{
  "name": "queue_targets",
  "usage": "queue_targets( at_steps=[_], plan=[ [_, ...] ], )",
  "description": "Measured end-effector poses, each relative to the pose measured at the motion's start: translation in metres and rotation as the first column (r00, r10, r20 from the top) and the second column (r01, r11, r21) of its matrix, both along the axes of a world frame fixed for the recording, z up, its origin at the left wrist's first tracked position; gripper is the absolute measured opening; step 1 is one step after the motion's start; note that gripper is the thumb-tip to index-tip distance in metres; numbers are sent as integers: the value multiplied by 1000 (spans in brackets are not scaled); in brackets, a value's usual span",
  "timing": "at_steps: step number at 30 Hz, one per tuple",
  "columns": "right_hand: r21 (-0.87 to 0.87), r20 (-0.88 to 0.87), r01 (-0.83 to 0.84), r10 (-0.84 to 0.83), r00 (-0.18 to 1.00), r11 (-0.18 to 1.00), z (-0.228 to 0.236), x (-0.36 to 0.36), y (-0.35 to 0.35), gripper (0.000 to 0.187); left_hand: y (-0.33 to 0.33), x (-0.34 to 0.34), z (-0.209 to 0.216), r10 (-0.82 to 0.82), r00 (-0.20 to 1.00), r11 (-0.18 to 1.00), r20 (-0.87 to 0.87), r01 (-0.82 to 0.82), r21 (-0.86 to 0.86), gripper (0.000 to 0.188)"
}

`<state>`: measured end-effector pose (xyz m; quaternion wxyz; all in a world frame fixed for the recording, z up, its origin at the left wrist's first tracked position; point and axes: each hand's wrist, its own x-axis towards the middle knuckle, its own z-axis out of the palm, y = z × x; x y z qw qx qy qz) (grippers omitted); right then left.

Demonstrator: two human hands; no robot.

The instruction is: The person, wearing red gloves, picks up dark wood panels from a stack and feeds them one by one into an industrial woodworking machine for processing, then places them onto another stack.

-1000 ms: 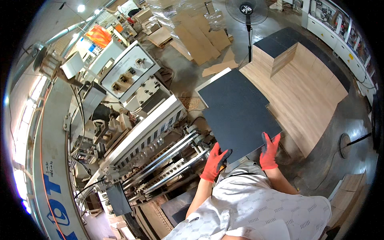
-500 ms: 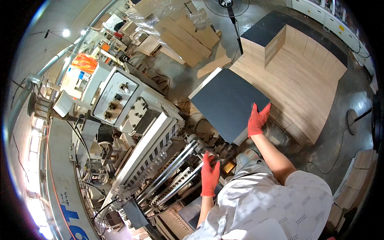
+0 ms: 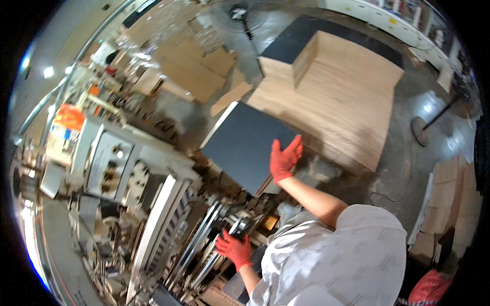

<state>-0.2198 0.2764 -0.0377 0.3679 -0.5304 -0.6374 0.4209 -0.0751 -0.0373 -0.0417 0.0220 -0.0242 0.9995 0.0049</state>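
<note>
My right hand (image 3: pixel 287 159), in a red glove, is at the right side of a dark grey panel (image 3: pixel 247 145), with the thumb apart from the extended fingers. Whether it touches the panel's edge, I cannot tell. The panel lies flat, level with the machine's end, and a pale edge shows along its left side. Lower down, my left hand (image 3: pixel 235 248), also red-gloved, is spread over the metal rails (image 3: pixel 206 268) of the machine and holds nothing I can see.
On the left stands a large machine with a knobbed control box (image 3: pixel 109 166). Beyond the panel is a wide stack of wood-grain boards (image 3: pixel 337 107), with dark boards (image 3: pixel 306 38) on its far part. A standing fan (image 3: pixel 238 13) and cardboard sheets (image 3: pixel 191 66) are at the back. More boards (image 3: pixel 444 204) lie right.
The view has shifted, so the scene sits further left and is blurred. My left hand has moved back along the rails and its fingers have spread. My right hand stays by the panel's side.
</note>
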Motion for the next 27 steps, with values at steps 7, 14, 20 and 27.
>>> queue_targets(
  at_steps=[7,14,20,27],
  plan=[
    [14,-45,22,-22,999,1000,13,6,21,87,16,-11,7,-25,998,1000,51,25,6,109],
    [470,-156,-354,470,869,809,49,46,-33,80,-9,-11,-2,0,1000,999,6,0,45,102],
    [585,-201,-800,979,17,134,68,70,-116,47,-15,-7,-15,-22,1000,998,-22,23,59,94],
    [371,184,-721,807,-561,-586,20,55,-200,42,-11,8,-17,17,999,990,-47,-10,142,78]
  ],
)
